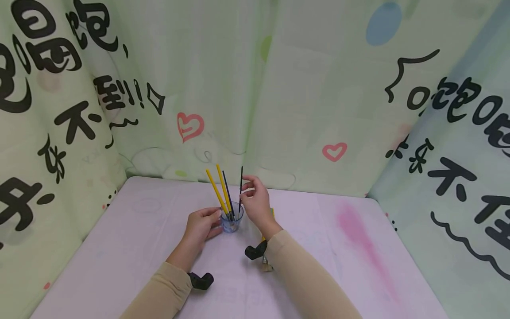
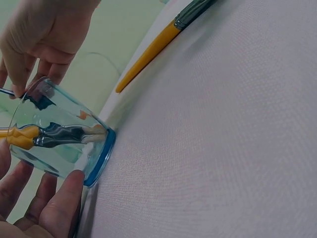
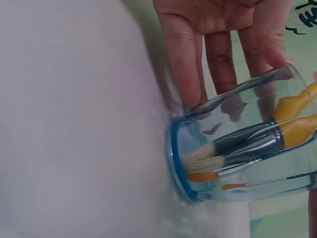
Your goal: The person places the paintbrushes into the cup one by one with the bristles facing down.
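Observation:
A clear glass cup with a blue base [image 1: 230, 227] stands upright on the table. My left hand [image 1: 200, 225] holds it from the left, thumb by the rim and fingers along the side. Inside lean two yellow-handled paintbrushes [image 1: 215, 187] with pale bristles and a thin dark-handled paintbrush [image 1: 227, 188]. My right hand [image 1: 256, 201], at the cup's right side, pinches another thin dark paintbrush [image 1: 241, 177], which stands nearly upright with its lower end in the cup. In the right wrist view, two small orange brush tips [image 3: 203, 177] show through the glass.
Another yellow-handled paintbrush [image 2: 148, 54] lies on the table, partly hidden under my right wrist in the head view; its bristles [image 1: 267, 267] point towards me. A pink-white cloth [image 1: 318, 248] covers the table. Printed curtains [image 1: 299, 110] surround it at the back and sides.

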Available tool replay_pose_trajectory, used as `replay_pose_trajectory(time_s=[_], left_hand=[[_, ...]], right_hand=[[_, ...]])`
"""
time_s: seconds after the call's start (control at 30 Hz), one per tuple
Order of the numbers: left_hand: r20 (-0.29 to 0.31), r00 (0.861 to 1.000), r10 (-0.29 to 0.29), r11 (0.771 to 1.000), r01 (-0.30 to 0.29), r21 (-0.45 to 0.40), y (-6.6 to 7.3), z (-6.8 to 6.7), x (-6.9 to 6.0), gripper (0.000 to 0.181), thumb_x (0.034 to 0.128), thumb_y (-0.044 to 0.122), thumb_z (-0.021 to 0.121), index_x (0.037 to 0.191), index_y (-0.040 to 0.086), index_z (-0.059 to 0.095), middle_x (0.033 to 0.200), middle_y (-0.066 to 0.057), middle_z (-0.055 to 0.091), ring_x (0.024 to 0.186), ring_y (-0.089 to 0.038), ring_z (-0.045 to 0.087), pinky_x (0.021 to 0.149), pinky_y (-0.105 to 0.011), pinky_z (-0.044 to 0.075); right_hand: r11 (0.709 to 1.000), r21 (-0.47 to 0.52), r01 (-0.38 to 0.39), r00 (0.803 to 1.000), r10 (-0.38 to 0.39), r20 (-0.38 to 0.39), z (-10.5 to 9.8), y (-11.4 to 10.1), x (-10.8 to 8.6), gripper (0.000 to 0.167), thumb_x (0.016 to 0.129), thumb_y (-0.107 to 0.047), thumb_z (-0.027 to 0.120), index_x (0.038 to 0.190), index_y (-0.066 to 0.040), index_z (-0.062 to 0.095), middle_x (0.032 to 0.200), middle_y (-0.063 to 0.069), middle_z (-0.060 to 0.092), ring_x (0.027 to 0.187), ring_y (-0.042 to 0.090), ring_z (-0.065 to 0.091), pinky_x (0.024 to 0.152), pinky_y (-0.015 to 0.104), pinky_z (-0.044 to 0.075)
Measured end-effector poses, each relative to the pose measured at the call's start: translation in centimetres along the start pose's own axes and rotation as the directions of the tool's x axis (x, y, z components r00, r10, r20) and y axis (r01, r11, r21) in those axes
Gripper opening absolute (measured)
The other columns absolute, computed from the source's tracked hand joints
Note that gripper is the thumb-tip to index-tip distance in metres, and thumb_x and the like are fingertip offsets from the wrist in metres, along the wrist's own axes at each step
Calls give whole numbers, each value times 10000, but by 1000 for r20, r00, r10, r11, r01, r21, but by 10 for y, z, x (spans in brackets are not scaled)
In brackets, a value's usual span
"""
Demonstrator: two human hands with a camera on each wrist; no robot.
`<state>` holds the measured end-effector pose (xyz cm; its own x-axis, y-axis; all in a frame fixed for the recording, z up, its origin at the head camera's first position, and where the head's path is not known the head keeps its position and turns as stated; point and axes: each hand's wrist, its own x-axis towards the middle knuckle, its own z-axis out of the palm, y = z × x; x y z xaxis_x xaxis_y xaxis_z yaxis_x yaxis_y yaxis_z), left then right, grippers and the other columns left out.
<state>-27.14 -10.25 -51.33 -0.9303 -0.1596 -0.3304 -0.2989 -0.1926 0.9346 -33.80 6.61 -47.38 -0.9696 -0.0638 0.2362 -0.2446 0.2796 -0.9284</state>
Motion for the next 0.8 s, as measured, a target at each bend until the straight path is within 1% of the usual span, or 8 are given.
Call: replay_pose_trajectory(time_s=[0.13,0.23,0.43,0.53,0.67,0.73,0.8], left_hand=[[-3,1000,-4,1000,4,-2,-1,0,1,300,1051,174,709,1321,47,742,1213,-145,693,1037,-251,668,927,-432,682],[-8,1000,-10,1000,10,3,-1,0,2,296,1051,182,711,1317,58,747,1219,-142,697,1037,-246,672,915,-421,685],[-2,1000,0,1000,0,-4,-1,-1,3,303,1048,179,713,1319,45,745,1221,-146,707,1021,-238,677,916,-432,685],[2,1000,6,1000,-6,2,-2,-1,3,306,1047,180,715,1319,43,746,1197,-136,713,1012,-232,684,908,-431,688],[8,1000,16,1000,-16,18,-2,-2,3,321,1051,193,711,1331,39,740,1185,-134,716,1020,-228,693,904,-427,690],[7,1000,19,1000,-19,19,-2,-2,3,326,1050,192,711,1334,34,736,1192,-140,716,1023,-230,695,904,-429,691],[5,1000,19,1000,-20,19,-2,-2,2,328,1051,189,709,1338,32,733,1201,-148,714,1024,-232,694,909,-433,689]], right_hand=[[999,-30,-13,1000,13,27,3,4,-1,533,953,91,666,1414,-176,637,1121,103,671,916,206,644,764,283,607],[999,-45,-18,999,20,45,5,6,-1,528,967,73,674,1423,-192,633,1131,94,672,934,208,644,795,289,619],[997,-76,-23,997,28,67,6,10,-4,511,975,41,688,1431,-182,627,1131,90,684,954,224,658,834,336,635],[995,-95,-27,995,35,93,6,13,-5,488,988,6,693,1440,-165,626,1147,87,721,997,235,695,895,372,660],[995,-93,-29,992,40,121,4,16,-8,466,1007,-22,689,1452,-146,625,1182,92,770,1073,278,739,982,424,662],[996,-82,-29,991,39,124,2,16,-9,466,1008,-22,691,1454,-139,627,1194,101,783,1088,300,751,988,438,660],[997,-75,-32,991,42,124,-1,16,-10,470,1009,-21,690,1456,-151,627,1202,99,788,1087,301,758,976,426,661]])
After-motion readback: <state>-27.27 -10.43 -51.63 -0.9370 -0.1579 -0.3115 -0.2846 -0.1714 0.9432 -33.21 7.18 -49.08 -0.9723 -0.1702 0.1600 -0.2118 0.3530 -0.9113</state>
